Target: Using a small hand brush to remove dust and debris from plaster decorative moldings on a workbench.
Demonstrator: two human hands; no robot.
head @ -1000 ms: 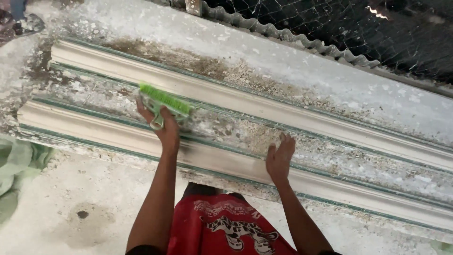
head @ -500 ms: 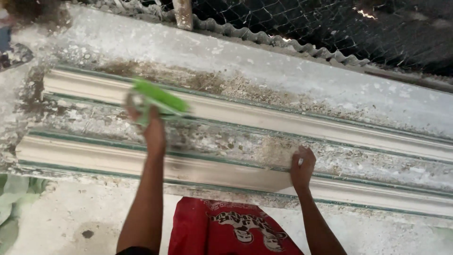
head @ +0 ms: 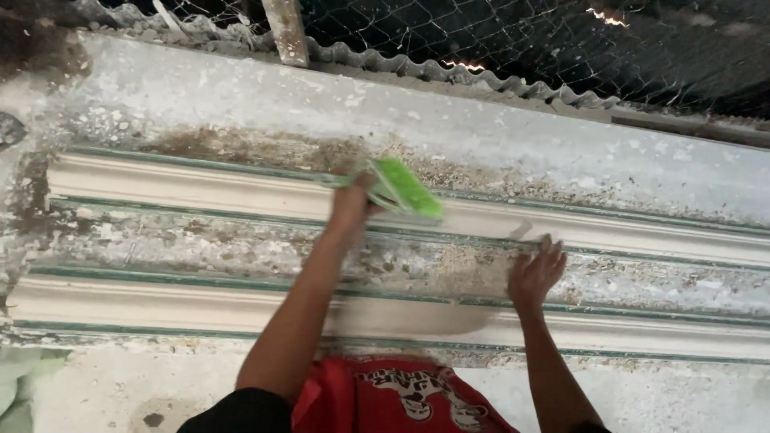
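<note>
Left fingers (head: 357, 200): pinching the bright green flat plastic brush (head: 405, 188) — it juts rightward from them over the far white plaster moulding strip (head: 200, 188).
Right fingers (head: 549, 256): spread, pressing the rough bench (head: 642, 277) — farther from brush.

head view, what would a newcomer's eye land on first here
The bright green brush in the left hand, over the upper white moulding, stands out against the grey, crusted slab. The right hand rests open between the two mouldings, and red patterned cloth shows at the bottom edge.
</note>
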